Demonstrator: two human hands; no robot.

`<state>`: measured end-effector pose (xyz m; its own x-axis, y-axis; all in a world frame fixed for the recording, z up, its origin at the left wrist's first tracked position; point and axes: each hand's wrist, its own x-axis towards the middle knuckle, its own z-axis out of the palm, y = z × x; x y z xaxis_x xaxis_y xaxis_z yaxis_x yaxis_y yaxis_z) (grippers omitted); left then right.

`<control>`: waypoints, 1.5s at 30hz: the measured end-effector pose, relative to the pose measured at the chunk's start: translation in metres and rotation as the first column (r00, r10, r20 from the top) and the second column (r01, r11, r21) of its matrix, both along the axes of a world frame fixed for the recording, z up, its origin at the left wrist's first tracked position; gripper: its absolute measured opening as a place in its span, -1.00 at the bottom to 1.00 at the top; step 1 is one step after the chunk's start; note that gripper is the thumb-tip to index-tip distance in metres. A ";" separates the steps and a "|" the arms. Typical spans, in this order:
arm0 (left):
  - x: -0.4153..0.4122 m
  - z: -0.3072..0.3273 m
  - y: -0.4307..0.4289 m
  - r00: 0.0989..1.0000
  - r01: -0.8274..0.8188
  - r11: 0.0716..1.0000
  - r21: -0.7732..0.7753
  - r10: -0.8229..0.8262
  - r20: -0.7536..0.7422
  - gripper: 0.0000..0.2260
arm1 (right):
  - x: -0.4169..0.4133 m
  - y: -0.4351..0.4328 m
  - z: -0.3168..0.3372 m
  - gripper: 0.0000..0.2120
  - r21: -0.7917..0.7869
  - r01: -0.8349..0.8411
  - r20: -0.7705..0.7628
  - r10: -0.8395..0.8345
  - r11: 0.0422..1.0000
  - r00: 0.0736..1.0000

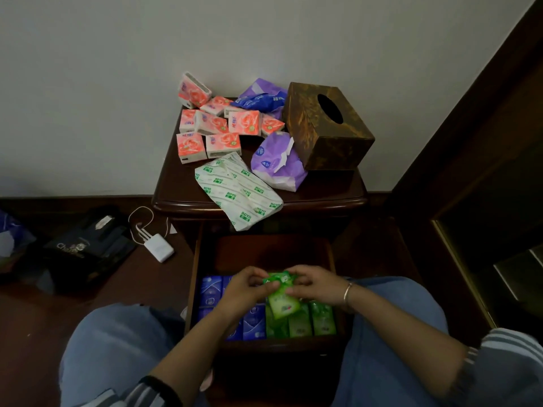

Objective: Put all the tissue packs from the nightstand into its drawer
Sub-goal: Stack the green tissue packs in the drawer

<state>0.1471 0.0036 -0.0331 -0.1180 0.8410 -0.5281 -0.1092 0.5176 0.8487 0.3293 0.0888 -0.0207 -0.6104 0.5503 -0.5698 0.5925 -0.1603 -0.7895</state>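
Observation:
Both hands hold one small green tissue pack (pixel 282 301) above the open drawer (pixel 263 254) of the dark wooden nightstand (pixel 182 186). My left hand (pixel 245 286) pinches its left top edge and my right hand (pixel 316 284) pinches its right side. Inside the drawer, blue packs (pixel 211 290) stand at the left and green packs (pixel 321 318) at the right. On the nightstand top lie several pink packs (pixel 223 143), a white-and-green pack (pixel 238 190) overhanging the front edge, two purple packs (pixel 276 163) and a blue pack (pixel 260 102).
A brown wooden tissue box (pixel 326 127) stands at the right of the nightstand top. On the floor to the left lie a white charger with a cable (pixel 158 246) and dark bags (pixel 85 248). Dark wooden furniture (pixel 482 171) rises on the right. My knees flank the drawer.

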 end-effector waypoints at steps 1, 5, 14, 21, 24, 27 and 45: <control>0.006 0.003 0.003 1.000 0.012 1.000 0.016 -0.012 0.002 -0.76 | 0.000 0.000 0.001 -0.65 0.013 0.015 -0.032 -0.014 1.000 0.999; 0.006 0.004 0.006 0.967 0.048 0.996 0.070 -0.029 -0.255 -0.77 | 0.013 0.015 -0.010 -0.68 0.039 0.179 0.038 -0.180 0.983 0.983; -0.065 -0.041 -0.033 0.621 -0.202 0.968 -0.149 0.009 -0.784 -0.44 | 0.008 0.023 -0.065 -0.57 0.575 -0.204 0.588 -0.227 0.792 0.777; -0.067 -0.051 -0.034 0.748 -0.210 0.967 -0.144 0.064 -0.661 -0.46 | 0.011 0.021 -0.089 -0.68 0.544 -0.619 0.803 -0.137 0.567 0.581; -0.069 -0.051 -0.035 0.751 -0.207 0.969 -0.136 0.068 -0.657 -0.46 | 0.018 0.029 -0.094 -0.62 0.526 -0.686 0.824 -0.102 0.503 0.557; -0.070 -0.052 -0.036 0.755 -0.200 0.971 -0.130 0.068 -0.652 -0.45 | 0.018 0.033 -0.098 -0.45 0.503 -0.687 0.824 -0.052 0.524 0.564; -0.095 0.063 -0.014 0.412 -0.065 0.849 0.524 0.501 -0.761 -0.70 | 0.032 0.015 0.061 -0.73 0.954 -0.054 0.078 -0.071 0.295 0.994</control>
